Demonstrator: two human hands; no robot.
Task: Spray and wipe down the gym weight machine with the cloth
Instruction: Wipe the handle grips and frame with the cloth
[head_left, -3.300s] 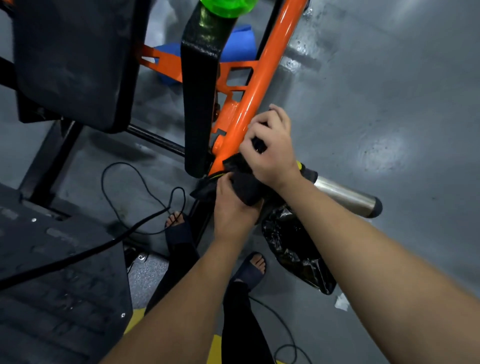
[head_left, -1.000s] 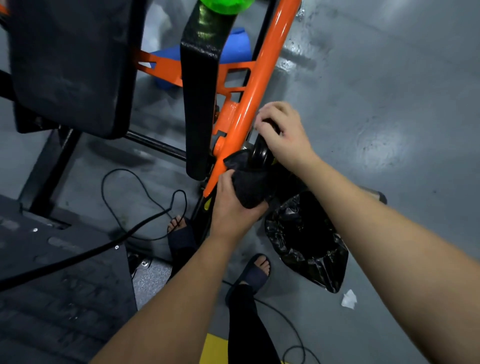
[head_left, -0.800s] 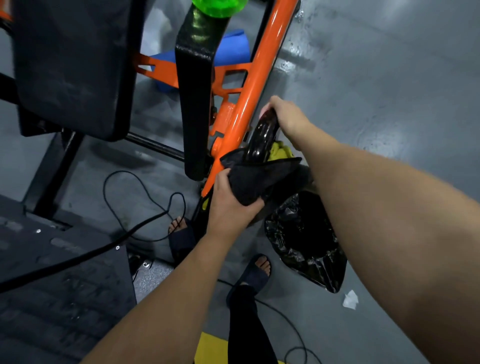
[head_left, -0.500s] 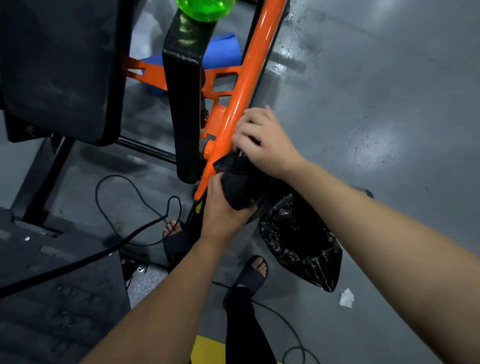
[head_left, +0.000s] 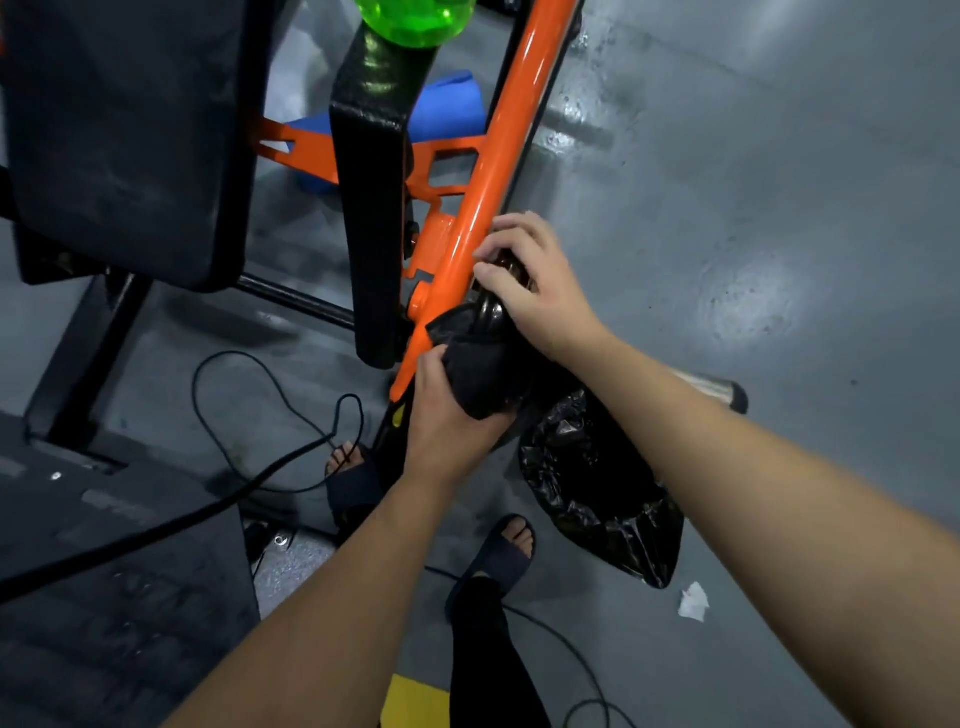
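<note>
Head view: left hand (head_left: 441, 415) grips cloth (head_left: 483, 374) near perhaps a yellow label (head_left: 398, 415), unreadable

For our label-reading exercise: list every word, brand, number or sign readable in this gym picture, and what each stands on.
No text can be read.
Faint marks on the dark grey machine platform are too blurred to read.
The small yellow sticker on the orange metal frame tube shows no legible text.
</note>
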